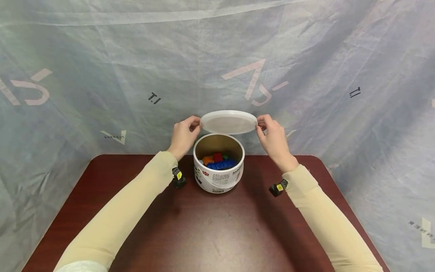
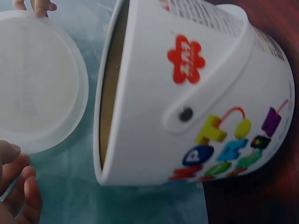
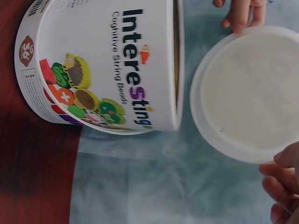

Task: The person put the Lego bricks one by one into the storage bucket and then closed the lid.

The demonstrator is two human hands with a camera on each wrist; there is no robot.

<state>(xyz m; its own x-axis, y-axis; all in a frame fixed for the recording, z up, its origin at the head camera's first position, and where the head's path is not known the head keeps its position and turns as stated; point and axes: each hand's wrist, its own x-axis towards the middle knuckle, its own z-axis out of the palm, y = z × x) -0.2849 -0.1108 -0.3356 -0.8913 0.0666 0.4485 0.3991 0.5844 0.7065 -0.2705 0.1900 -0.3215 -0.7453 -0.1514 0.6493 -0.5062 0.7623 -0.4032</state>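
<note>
A round white lid (image 1: 229,122) is held tilted above and behind the bucket, its underside toward me. My left hand (image 1: 184,135) pinches its left edge between thumb and fingers, and my right hand (image 1: 273,138) pinches the opposite edge. Below it stands the white bucket (image 1: 217,185), upright and uncovered, with printed pictures on its wall and a white handle (image 2: 210,88) hanging down its side. Colourful blocks (image 1: 219,161) in blue, red, orange and green lie inside. In the right wrist view the lid (image 3: 252,93) is apart from the bucket's rim.
The bucket stands near the far edge of a dark red-brown table (image 1: 217,234). Behind the table and along both sides hangs a grey-blue printed sheet (image 1: 197,68). A black wrist camera (image 1: 178,178) is strapped to each forearm.
</note>
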